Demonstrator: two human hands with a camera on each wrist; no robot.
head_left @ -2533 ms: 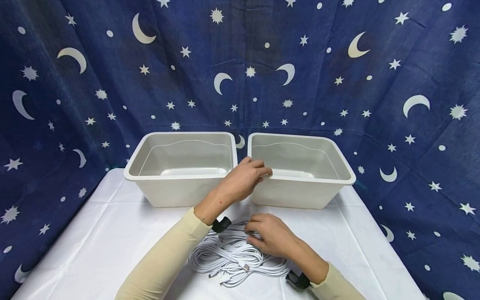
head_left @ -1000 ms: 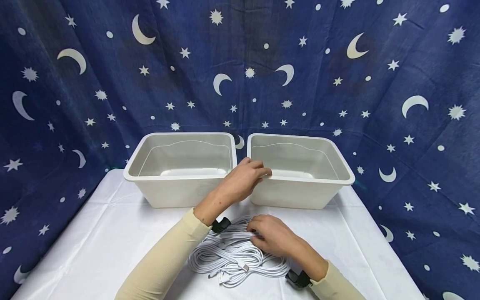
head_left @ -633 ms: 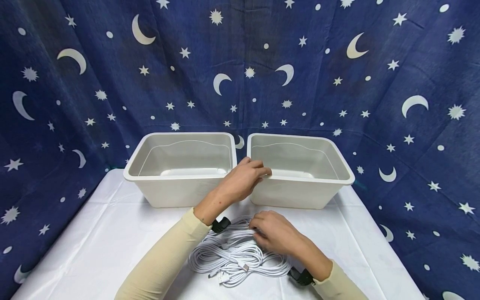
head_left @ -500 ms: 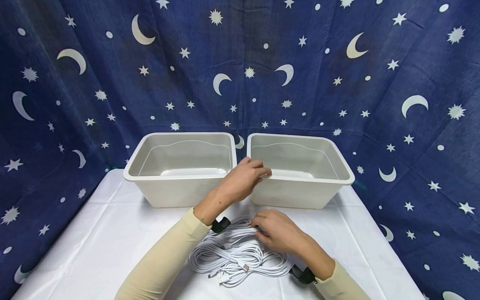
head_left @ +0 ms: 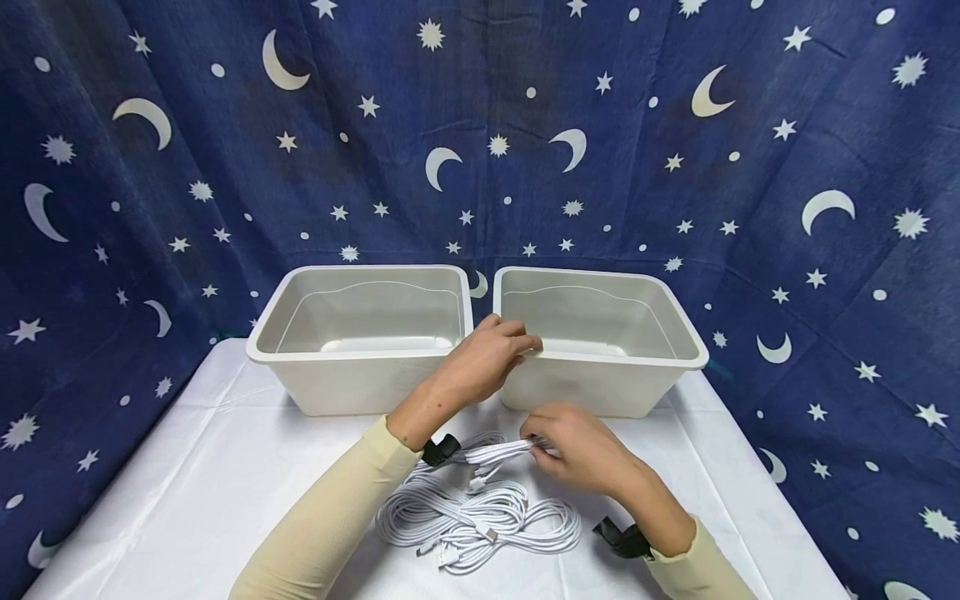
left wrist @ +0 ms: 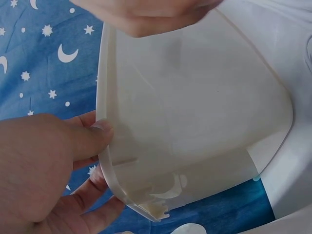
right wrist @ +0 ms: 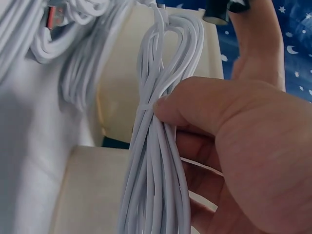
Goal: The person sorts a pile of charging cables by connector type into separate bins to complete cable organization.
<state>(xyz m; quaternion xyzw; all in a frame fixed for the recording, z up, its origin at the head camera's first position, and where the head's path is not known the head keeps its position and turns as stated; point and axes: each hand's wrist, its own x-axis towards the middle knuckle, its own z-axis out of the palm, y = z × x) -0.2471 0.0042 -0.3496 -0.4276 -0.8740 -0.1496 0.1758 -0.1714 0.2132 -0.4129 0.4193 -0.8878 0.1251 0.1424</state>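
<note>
My left hand (head_left: 480,362) reaches across to the right-hand white bin (head_left: 600,390) and grips its rim near the left front corner. In the left wrist view the thumb lies on one side of that rim, with fingers on the other. My right hand (head_left: 581,446) holds a looped bundle of white cable (right wrist: 158,146) at its tied middle, thumb on the near side and fingers curled behind. Close below lies a pile of coiled white cables (head_left: 442,508). A USB-type plug (head_left: 450,554) and other connectors show at its front.
A second white bin (head_left: 348,383) stands to the left, a narrow gap between the two; no cables show inside either. A white cloth (head_left: 187,500) covers the table. Behind hangs a dark blue curtain (head_left: 420,100) with moons and stars. Each wrist wears a black camera (head_left: 626,540).
My right hand has drawn a cable bundle up and rightward out of the pile, where its fingers were among the coils. The left hand keeps its place on the bin's rim.
</note>
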